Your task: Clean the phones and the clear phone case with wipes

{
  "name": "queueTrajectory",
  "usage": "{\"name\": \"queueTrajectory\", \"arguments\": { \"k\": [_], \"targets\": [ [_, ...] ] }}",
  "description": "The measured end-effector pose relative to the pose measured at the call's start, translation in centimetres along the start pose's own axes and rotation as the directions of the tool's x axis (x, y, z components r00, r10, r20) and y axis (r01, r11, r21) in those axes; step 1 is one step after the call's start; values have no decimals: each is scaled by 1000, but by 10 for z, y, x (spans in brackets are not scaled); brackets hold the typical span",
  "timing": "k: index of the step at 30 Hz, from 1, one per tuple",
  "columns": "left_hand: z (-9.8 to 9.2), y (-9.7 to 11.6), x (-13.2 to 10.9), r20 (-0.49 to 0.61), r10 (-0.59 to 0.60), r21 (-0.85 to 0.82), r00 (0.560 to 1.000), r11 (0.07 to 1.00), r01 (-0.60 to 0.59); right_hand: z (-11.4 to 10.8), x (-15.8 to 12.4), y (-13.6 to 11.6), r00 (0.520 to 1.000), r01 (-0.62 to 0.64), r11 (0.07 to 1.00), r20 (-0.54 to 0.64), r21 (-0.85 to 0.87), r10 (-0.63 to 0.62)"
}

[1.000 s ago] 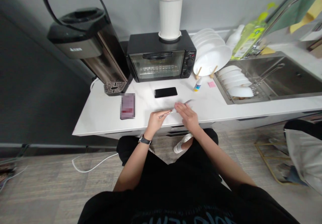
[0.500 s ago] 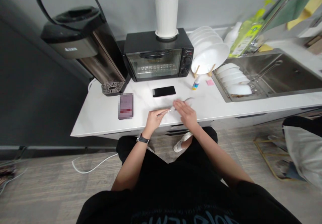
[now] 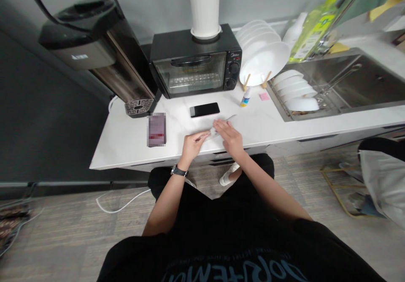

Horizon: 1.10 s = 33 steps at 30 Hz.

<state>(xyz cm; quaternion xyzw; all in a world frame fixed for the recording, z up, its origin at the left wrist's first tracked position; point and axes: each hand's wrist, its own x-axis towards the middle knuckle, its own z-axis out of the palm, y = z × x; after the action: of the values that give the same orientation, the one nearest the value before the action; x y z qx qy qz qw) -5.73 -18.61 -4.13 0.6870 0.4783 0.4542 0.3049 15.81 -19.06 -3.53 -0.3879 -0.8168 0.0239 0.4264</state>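
Over the counter's front edge, my left hand (image 3: 192, 145) is closed, its thumb and fingers pinching one end of a thin, whitish, see-through strip (image 3: 214, 132). My right hand (image 3: 230, 136) lies over the far part of the strip, fingers stretched out and flat. A narrow tip of it sticks out past those fingers. What exactly the strip is, I cannot make out. Just beyond both hands a black-screened smartphone (image 3: 205, 109) lies flat. Left of them is a purple, blurred-out rectangular item (image 3: 157, 130). A small white bottle with a blue and yellow label (image 3: 245, 98) stands further right.
Behind stand a black toaster oven (image 3: 193, 69) with a white utensil holder (image 3: 205, 9) on top, and a tall drink dispenser (image 3: 120, 62). To the right are racked white plates (image 3: 264, 62), a pink square (image 3: 264, 96), and a sink (image 3: 348, 88) holding several bowls (image 3: 299, 94).
The view has tilted down slightly. My right hand stays flat over the strip while my left keeps its pinch; more of the whitish strip shows between the hands.
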Motion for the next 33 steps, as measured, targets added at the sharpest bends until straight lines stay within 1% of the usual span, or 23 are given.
{"name": "queueTrajectory", "arguments": {
  "k": [2,3,4,6,8,10,11,13,14,16,17,19,20,22,24,25,27,28,29,30,31,33],
  "targets": [
    [3,3,1,10,3,-25,1000,1000,-2,-11,-1,15,992,-117,992,-57,-50,114],
    [5,4,2,12,5,-33,1000,999,-4,-11,-2,15,987,-152,987,-58,-60,148],
    [5,4,3,9,7,-36,1000,999,-7,-8,-2,10,987,-159,985,-43,-59,157],
    [5,3,4,-12,12,-28,1000,1000,-12,5,-1,-9,995,-100,995,19,-23,101],
    [2,1,2,-54,17,-6,998,1000,-18,20,2,-30,998,19,999,58,33,-21],
    [0,1,0,-110,26,13,994,1000,-25,27,6,-41,994,86,994,61,71,-91],
    [0,2,-1,-142,32,17,989,999,-30,26,9,-41,995,87,993,46,81,-91],
    [2,7,0,-221,45,7,974,999,-45,20,13,-35,999,46,993,-10,112,-46],
    [4,10,1,-266,52,-4,962,998,-55,16,15,-29,999,6,990,-42,142,0],
    [10,18,8,-344,65,-31,937,996,-81,10,18,-19,984,-130,963,-91,236,155],
    [13,22,12,-363,73,-43,929,995,-95,8,19,-16,965,-207,937,-97,283,242],
    [18,30,20,-349,97,-61,932,990,-126,8,17,-10,921,-331,879,-86,344,380],
    [20,32,23,-315,114,-67,942,988,-142,8,16,-7,906,-365,860,-78,357,416],
    [22,35,28,-223,149,-72,963,983,-169,7,11,1,897,-387,848,-64,361,437],
    [23,35,29,-153,174,-67,973,980,-186,0,6,11,881,-411,835,-75,365,467],
    [23,34,28,-139,179,-62,974,980,-189,-4,4,16,866,-427,827,-99,365,491],
    [22,31,28,-144,183,-48,972,980,-191,-14,2,22,819,-464,809,-174,360,547],
    [22,30,28,-147,186,-39,972,980,-193,-19,3,22,795,-476,804,-216,357,566],
    [23,28,29,-142,190,-31,971,980,-196,-22,4,19,785,-474,808,-248,350,568],
    [24,26,30,-132,196,-21,972,980,-200,-24,5,13,798,-451,826,-262,338,543],
    [25,23,32,-121,200,-11,972,979,-203,-24,7,6,837,-400,859,-255,321,485],
    [27,17,34,-116,198,9,973,980,-198,-19,11,-13,937,-232,935,-196,269,289]
  ]
}}
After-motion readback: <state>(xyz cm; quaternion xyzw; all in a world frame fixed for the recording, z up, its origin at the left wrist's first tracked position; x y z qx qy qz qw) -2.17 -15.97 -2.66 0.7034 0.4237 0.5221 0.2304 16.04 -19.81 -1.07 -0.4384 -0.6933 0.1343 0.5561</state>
